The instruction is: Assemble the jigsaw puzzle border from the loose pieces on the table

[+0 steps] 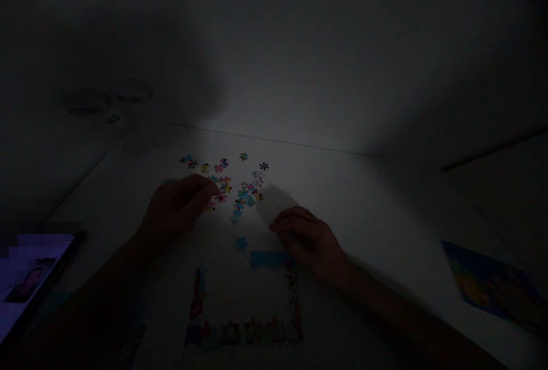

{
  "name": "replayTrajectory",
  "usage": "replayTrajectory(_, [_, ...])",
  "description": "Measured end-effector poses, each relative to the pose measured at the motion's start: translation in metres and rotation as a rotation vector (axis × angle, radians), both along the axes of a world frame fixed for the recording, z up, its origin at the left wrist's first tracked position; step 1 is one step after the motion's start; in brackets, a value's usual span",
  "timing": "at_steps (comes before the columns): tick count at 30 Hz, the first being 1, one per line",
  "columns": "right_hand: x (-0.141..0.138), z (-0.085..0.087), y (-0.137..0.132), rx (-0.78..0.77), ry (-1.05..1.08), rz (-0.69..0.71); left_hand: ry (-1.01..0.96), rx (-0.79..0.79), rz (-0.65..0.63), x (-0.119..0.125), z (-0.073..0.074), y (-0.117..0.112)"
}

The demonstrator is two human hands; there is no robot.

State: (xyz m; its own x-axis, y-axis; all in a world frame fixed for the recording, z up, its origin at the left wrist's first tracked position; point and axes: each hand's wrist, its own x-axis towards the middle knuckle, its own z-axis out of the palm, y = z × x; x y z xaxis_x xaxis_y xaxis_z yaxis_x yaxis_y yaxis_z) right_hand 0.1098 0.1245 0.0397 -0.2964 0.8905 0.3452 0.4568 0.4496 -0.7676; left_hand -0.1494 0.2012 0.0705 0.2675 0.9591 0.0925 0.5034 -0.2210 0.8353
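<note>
White table (pixel 368 227) dim; phone (pixel 36 284) at left edge, printed picture sheet (pixel 483 284) at right edge. Jigsaw border (pixel 244 301) partly joined nearest me; loose pieces (pixel 240 187) scattered beyond it. My left hand (pixel 175 210) closed, fingers pinched at pieces; holding one? Cannot tell. My right hand (pixel 310 241) half-curled beside border's top-right corner, nothing showing in it. Light poor: check each piece's colours closely.

Bare left hand (pixel 173 213), bare right hand (pixel 310 244) (2 shadowy shapes).

The jigsaw pieces (pixel 241 243) show pink, yellow and blue; the printed sheet (pixel 483 284) is blue and yellow.
</note>
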Motion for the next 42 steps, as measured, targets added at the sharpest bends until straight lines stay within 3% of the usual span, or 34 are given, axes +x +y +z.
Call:
replayTrajectory(2, [-0.001,0.0,0.003,-0.054,-0.049,-0.023,0.209,0.122,-0.186,0.0,-0.005,0.001])
replayTrajectory(5, [-0.006,0.004,0.009,-0.108,-0.183,-0.026,0.335,0.338,-0.401,0.002,-0.015,0.002])
replayTrajectory(10, [-0.022,0.009,0.023,-0.089,-0.551,-0.05,0.363,0.489,-0.527,0.005,-0.024,0.002])
replayTrajectory(12, [-0.024,0.007,0.027,-0.063,-0.586,-0.043,0.348,0.5,-0.528,0.005,-0.024,0.003])
replayTrajectory(17, [-0.014,-0.002,0.029,0.045,-0.416,0.029,0.334,0.53,-0.522,0.004,-0.024,0.005])
replayTrajectory(21, [-0.011,-0.003,0.027,0.069,-0.319,0.019,0.362,0.511,-0.442,0.002,-0.026,0.004])
replayTrajectory(26, [-0.014,-0.003,0.027,0.092,-0.43,-0.06,0.441,0.364,-0.329,0.0,-0.02,0.0])
replayTrajectory(31, [-0.012,-0.005,0.028,0.087,-0.419,-0.031,0.46,0.358,-0.215,0.001,-0.016,0.001])
replayTrajectory(36, [-0.009,-0.005,0.029,0.082,-0.384,0.014,0.44,0.364,-0.219,0.0,-0.021,0.003])
replayTrajectory(42, [-0.008,-0.003,0.027,0.107,-0.38,-0.07,0.435,0.436,-0.238,0.0,-0.023,0.005])
